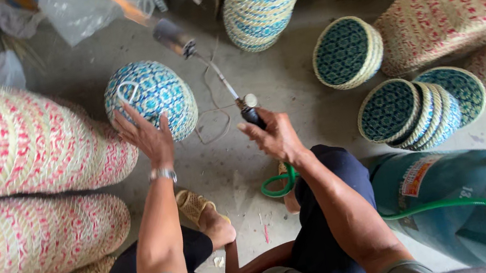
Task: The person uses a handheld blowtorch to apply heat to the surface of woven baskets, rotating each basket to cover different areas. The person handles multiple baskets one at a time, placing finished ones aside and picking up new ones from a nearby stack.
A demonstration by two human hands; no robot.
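Note:
My left hand (147,136) grips the rim of a round blue-and-white woven basket (154,95) resting on the concrete floor. My right hand (272,135) is closed around the black handle of a gas torch (212,72). Its thin metal tube runs up and left to a dark burner head (172,36), from which an orange flame (126,10) points away just above and beyond the basket. A wristwatch sits on my left wrist.
Stacks of red-and-cream woven baskets (1,144) lie at left and upper right. Blue-green woven lids (347,52) and a pile of them (419,110) sit at right. A teal gas cylinder (464,198) with a green hose (445,206) lies at lower right. Plastic bags (83,8) lie at the top.

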